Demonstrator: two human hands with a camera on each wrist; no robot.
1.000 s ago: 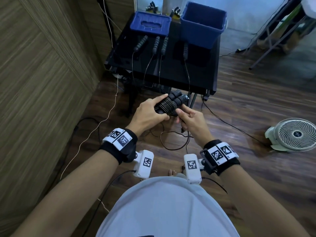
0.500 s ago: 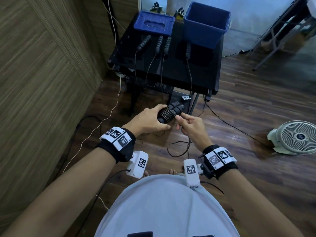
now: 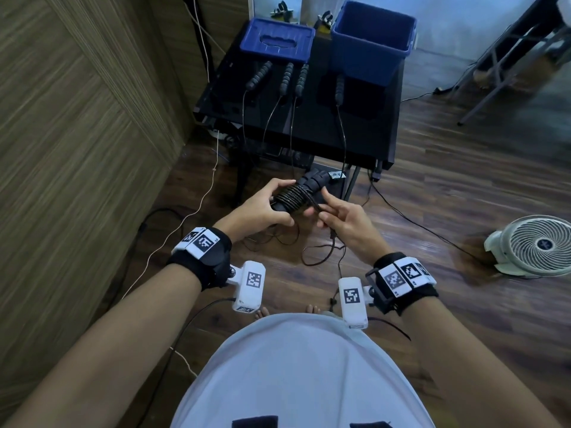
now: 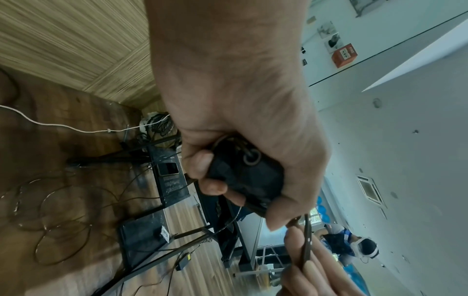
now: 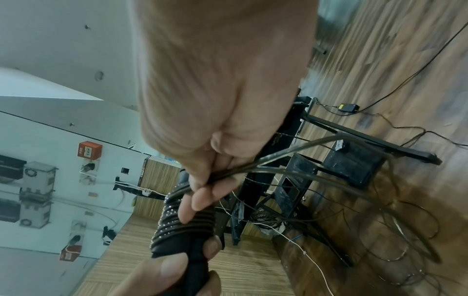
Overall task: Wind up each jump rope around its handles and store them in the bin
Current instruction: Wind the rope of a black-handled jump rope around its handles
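Note:
My left hand [image 3: 262, 208] grips a pair of black jump rope handles [image 3: 304, 188] held together, with several turns of dark rope [image 3: 292, 197] coiled round them. The handle ends [image 4: 243, 174] show inside my left fist in the left wrist view. My right hand [image 3: 336, 216] pinches the loose rope [image 5: 255, 170] just right of the coil; its slack [image 3: 318, 257] hangs in loops toward the floor. Several more black handles [image 3: 285, 78] lie on the black table [image 3: 370, 143], ropes trailing over its front edge. The open blue bin [image 3: 370, 41] stands at the table's back right.
A blue lid [image 3: 276, 40] lies at the table's back left. A wood-panel wall [image 3: 77, 118] runs along my left. Cables [image 3: 417, 223] and loose rope cross the wooden floor, and a white fan [image 3: 537, 245] sits at the right. A metal-legged frame [image 3: 500, 60] stands at the far right.
Both hands stayed in front of the table with the handles. The right hand shifted right of the coil, drawing the rope out.

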